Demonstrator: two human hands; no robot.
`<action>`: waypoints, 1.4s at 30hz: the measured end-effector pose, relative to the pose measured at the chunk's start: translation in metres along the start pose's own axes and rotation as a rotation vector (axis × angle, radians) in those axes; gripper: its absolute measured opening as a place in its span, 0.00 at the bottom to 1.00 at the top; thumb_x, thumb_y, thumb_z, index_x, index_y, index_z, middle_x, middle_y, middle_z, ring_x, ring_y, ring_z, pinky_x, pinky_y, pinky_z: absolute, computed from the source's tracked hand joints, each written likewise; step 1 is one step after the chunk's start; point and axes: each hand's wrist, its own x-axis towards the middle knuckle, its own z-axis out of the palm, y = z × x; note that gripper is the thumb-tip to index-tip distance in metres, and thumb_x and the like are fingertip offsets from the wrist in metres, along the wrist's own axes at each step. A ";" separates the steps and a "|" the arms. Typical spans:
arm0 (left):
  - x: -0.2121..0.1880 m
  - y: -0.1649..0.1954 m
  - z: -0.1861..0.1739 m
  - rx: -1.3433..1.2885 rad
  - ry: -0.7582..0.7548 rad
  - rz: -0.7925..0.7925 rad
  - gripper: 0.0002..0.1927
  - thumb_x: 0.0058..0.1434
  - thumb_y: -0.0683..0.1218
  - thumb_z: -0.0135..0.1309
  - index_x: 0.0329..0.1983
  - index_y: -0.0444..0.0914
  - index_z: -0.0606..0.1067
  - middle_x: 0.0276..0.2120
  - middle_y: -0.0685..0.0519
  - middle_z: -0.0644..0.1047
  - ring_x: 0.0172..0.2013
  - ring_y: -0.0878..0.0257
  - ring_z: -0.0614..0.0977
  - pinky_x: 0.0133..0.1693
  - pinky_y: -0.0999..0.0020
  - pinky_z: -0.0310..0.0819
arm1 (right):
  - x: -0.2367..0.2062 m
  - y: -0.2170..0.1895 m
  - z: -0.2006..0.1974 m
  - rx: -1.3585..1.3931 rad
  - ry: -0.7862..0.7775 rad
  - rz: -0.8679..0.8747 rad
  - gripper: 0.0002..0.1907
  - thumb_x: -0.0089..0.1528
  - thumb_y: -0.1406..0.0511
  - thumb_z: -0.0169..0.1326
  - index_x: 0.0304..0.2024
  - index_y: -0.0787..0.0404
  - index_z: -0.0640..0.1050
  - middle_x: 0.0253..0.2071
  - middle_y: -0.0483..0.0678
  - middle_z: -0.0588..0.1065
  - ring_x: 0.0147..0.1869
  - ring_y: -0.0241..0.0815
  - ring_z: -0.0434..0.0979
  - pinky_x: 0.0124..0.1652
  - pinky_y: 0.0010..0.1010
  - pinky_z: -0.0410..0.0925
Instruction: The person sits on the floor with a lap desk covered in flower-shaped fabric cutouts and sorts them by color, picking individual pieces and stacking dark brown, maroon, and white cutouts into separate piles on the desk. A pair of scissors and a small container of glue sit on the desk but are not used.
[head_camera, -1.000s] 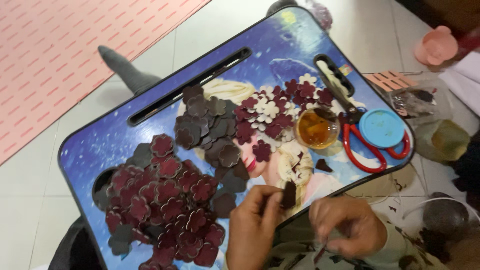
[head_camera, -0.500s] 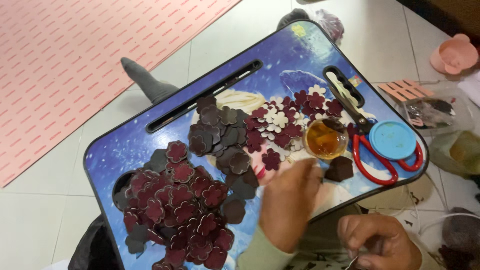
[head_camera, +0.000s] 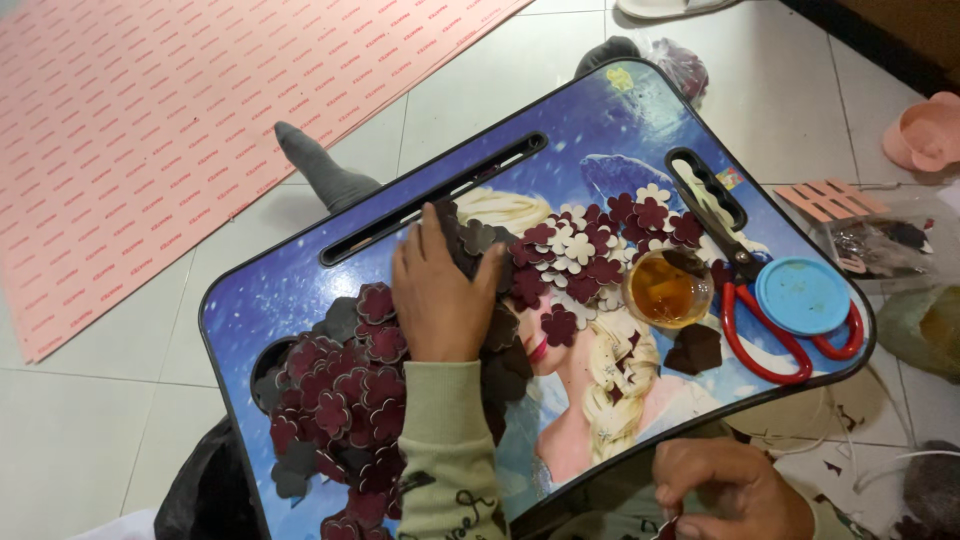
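On tiled floor (head_camera: 120, 420) | blue lap tray (head_camera: 610, 130) | pink sheet (head_camera: 150, 120)

Carrier: a blue picture-printed lap tray (head_camera: 300, 290) standing over a pale tiled floor (head_camera: 120, 400).
Left part of tray: a heap of maroon flower cutouts (head_camera: 345, 395).
Middle: dark and white flower cutouts (head_camera: 580, 255).
Right part: a small jar of amber liquid (head_camera: 665, 290), red-handled scissors (head_camera: 775, 335), a round blue lid (head_camera: 803, 296).
On the floor: a pink patterned sheet (head_camera: 150, 110).
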 end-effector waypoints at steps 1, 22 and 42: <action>-0.001 0.001 0.004 -0.049 -0.033 -0.020 0.44 0.51 0.54 0.69 0.67 0.31 0.65 0.56 0.35 0.71 0.57 0.37 0.71 0.56 0.45 0.64 | -0.001 0.001 0.000 0.011 0.018 0.007 0.12 0.55 0.77 0.67 0.42 0.74 0.83 0.35 0.62 0.80 0.39 0.53 0.77 0.40 0.44 0.68; -0.106 0.059 -0.059 -0.185 -0.341 0.236 0.49 0.40 0.49 0.70 0.67 0.34 0.66 0.60 0.36 0.69 0.61 0.34 0.66 0.61 0.35 0.55 | 0.007 -0.020 0.005 -0.091 -0.025 -0.005 0.14 0.57 0.77 0.64 0.45 0.70 0.81 0.39 0.59 0.80 0.40 0.49 0.79 0.40 0.41 0.72; -0.113 0.055 -0.039 -0.155 -0.137 0.102 0.15 0.59 0.47 0.62 0.47 0.36 0.78 0.45 0.49 0.77 0.50 0.50 0.76 0.50 0.54 0.68 | 0.024 -0.038 0.018 -0.153 0.035 0.042 0.16 0.54 0.79 0.63 0.45 0.69 0.82 0.37 0.55 0.81 0.41 0.47 0.80 0.42 0.37 0.70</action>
